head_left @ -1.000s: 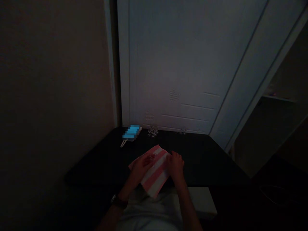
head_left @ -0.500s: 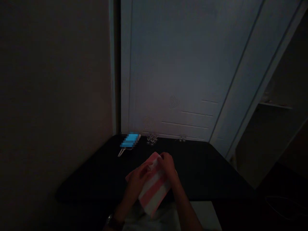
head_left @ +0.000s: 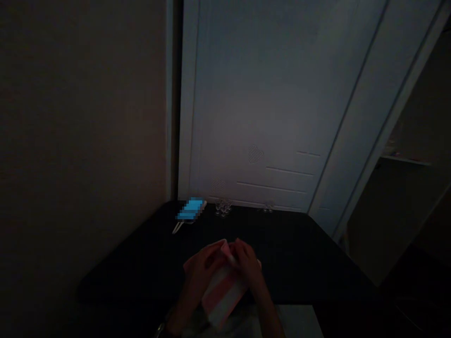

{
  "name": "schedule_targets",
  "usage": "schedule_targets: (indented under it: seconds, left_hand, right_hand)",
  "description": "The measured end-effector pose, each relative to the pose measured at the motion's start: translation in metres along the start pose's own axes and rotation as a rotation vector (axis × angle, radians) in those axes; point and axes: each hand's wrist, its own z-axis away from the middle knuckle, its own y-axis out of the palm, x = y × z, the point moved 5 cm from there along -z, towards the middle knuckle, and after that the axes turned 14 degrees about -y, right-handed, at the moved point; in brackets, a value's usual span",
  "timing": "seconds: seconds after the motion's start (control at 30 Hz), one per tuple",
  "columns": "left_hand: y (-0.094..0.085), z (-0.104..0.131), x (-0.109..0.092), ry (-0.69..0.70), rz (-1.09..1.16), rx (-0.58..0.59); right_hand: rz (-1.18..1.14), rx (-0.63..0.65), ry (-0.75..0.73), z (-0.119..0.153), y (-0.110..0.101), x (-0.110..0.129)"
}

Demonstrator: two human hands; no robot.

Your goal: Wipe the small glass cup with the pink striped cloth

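Both my hands hold a pink-and-white striped cloth (head_left: 221,291), seen above the table's near edge. Whether it is a single layer or a pouch, I cannot tell in this dim light. My left hand (head_left: 200,265) grips its upper left part with the fingers curled. On its upper right my right hand (head_left: 245,260) pinches the edge. Between the two hands a pink fold stands up at the top. The fingertips are partly hidden in shadow and behind the fabric. A watch (head_left: 160,330) is on my left wrist.
A dark table (head_left: 299,263) spans the front. At its back left lies a lit phone (head_left: 190,209), its screen blurred, with a pale strap. Clear bead-like ornaments (head_left: 223,206) rest by the pale door panel (head_left: 260,103). A white surface (head_left: 299,321) shows below the table edge.
The cloth's top edge is now folded up between my hands, and my fingers have shifted closer around it. Hands and cloth sit slightly lower in view; the camera has tilted a little.
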Motion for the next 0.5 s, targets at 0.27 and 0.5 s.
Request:
schedule_targets:
  seconds: [0.27,0.5]
  left_hand:
    - [-0.002,-0.004,0.006,-0.026,-0.096,-0.050]
    - [0.004,0.002,-0.006,-0.012,-0.170,-0.013]
  right_hand:
    - [0.015,0.087,-0.067,-0.001,0.017,0.007]
    - [0.239,-0.007,-0.092,0.005,0.019,0.004]
